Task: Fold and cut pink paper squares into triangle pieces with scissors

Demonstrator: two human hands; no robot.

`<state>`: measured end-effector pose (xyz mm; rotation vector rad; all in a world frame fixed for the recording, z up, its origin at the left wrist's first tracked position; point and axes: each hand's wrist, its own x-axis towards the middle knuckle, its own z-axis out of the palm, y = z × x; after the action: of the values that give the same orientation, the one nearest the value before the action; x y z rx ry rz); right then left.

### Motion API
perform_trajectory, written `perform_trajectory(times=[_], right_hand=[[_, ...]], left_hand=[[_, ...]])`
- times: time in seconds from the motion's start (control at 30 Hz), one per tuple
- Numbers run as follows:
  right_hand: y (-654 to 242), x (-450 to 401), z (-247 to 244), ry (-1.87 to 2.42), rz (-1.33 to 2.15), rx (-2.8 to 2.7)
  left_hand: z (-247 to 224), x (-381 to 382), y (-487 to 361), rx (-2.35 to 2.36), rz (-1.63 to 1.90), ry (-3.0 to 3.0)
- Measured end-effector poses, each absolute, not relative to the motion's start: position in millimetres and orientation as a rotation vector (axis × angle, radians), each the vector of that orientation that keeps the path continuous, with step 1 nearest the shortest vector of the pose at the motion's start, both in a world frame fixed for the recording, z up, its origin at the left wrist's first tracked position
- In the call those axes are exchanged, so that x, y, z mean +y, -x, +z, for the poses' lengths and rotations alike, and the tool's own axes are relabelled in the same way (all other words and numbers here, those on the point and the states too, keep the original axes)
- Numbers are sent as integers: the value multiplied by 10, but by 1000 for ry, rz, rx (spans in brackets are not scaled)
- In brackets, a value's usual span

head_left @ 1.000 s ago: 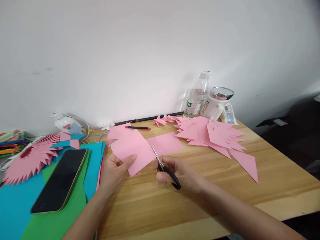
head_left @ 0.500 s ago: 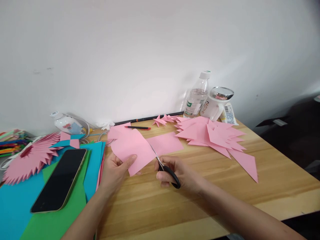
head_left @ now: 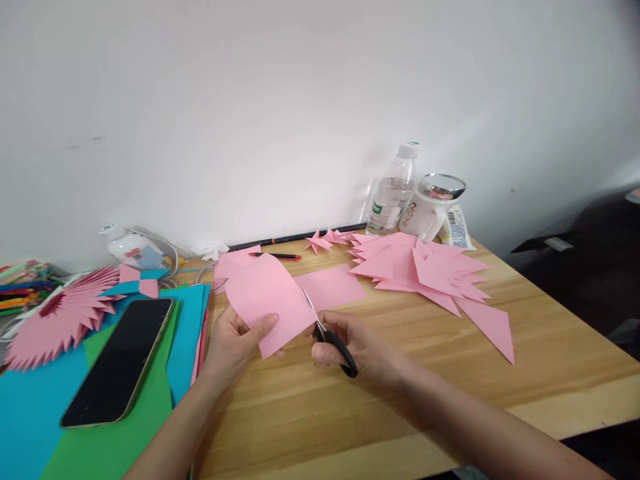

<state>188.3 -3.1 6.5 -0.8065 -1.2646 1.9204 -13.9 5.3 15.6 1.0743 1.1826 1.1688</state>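
Observation:
Between the thumb and fingers of my left hand (head_left: pixel 243 340) is a curved sheet of pink paper (head_left: pixel 270 300), raised above the table. My right hand (head_left: pixel 355 347) grips black-handled scissors (head_left: pixel 337 347), fingers wrapped round the handles. The metal blades meet the sheet's right edge, pointing up and left. Whether the blades are fully closed is hard to make out. Behind them another pink paper piece (head_left: pixel 335 287) lies flat on the table. A pile of pointed pink paper pieces (head_left: pixel 420 263) lies to the right of my right hand.
A phone (head_left: pixel 120 360) rests on green and blue paper (head_left: pixel 43 407) at left, near a pleated pink paper form (head_left: pixel 63 320). A pen (head_left: pixel 277 256), small pink stars (head_left: pixel 319 242), a water bottle (head_left: pixel 393 197) and a white mug (head_left: pixel 425 213) stand or lie by the wall.
The held pink sheet has shifted slightly right and down, and its upper part curls a little more. My left hand moved slightly with it. The scissors stay at its right edge.

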Motion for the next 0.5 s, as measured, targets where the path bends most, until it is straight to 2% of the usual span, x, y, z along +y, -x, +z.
perform_trajectory(times=[0.5], right_hand=[[-1864,-36,34,827,1950,-1206]], left_hand=[[149,51,130,1166,1172,-1091]])
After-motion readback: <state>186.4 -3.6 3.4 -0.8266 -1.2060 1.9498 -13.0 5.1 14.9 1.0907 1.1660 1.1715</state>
